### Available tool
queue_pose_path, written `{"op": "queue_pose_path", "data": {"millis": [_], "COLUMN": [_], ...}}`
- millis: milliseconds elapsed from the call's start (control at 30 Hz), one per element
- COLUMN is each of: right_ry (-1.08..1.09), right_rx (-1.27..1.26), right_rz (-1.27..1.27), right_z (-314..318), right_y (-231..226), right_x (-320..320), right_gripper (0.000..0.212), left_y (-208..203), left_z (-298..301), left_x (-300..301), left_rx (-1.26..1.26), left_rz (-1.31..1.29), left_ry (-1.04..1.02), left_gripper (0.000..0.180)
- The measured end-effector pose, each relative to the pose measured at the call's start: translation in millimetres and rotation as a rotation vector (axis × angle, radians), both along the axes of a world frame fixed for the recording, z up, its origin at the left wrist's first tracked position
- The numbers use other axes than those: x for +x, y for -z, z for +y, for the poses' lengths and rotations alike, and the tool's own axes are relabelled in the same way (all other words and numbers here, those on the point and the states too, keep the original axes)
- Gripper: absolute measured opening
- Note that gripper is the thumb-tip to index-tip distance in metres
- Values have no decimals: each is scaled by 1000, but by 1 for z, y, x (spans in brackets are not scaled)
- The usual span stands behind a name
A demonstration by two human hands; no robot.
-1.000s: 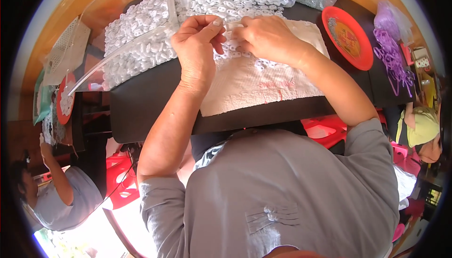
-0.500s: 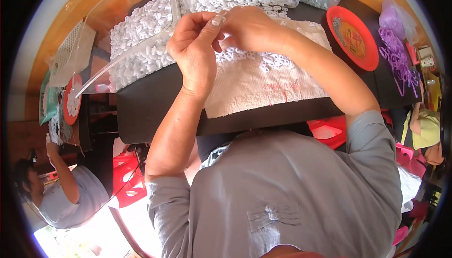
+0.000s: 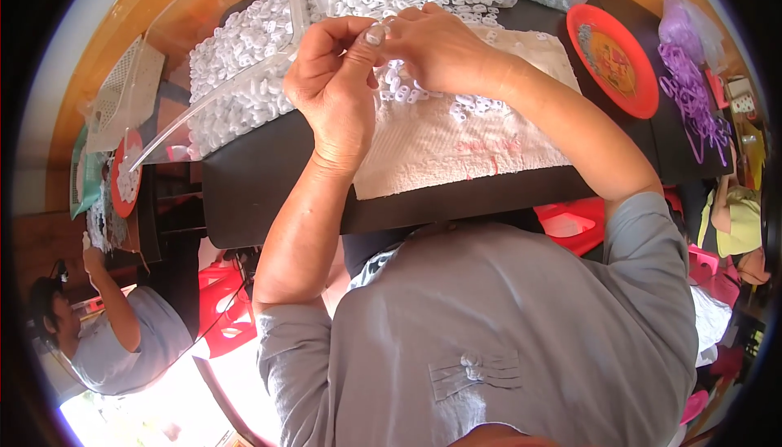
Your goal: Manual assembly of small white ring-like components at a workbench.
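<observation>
Your bare hands meet at the far side, near the middle. Your left hand [image 3: 330,68] has its fingers curled and its thumb [image 3: 363,52] angled right, toward the right hand [image 3: 436,48], which shows you its back; its fingertips are hidden. Your left forearm [image 3: 303,217] rises steeply from the near left; your right forearm [image 3: 574,125] slants in from the right, its elbow bent.

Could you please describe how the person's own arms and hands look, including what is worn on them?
The upper arms are covered by loose, plain grey fabric sleeves, the left sleeve and the right sleeve, both ending near the elbow. Below them, the left forearm and right forearm are bare. The left hand and right hand wear no gloves, and no watch is visible.
</observation>
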State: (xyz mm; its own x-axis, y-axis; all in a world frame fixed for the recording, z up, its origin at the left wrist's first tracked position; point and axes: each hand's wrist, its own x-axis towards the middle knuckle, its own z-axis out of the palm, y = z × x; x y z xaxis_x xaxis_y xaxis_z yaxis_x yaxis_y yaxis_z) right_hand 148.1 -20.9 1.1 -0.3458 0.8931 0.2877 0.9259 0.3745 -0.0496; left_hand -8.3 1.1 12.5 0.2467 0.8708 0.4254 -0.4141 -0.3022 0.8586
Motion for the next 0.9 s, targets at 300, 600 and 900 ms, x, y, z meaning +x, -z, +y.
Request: {"op": "queue_pose_path", "data": {"millis": [300,600,900], "right_ry": [-71,-113,-136], "right_rx": [-10,250,298], "right_rz": [-45,35,180], "right_z": [-7,-40,-75], "right_y": [-3,2,5], "right_x": [-6,4,-1], "right_gripper": [15,12,12], "left_y": [5,11,36], "left_z": [-1,2,21], "left_x": [0,5,10], "left_rx": [-11,-163,-385], "left_rz": [9,82,313], "left_ry": [42,79,131], "left_gripper": [4,5,11]}}
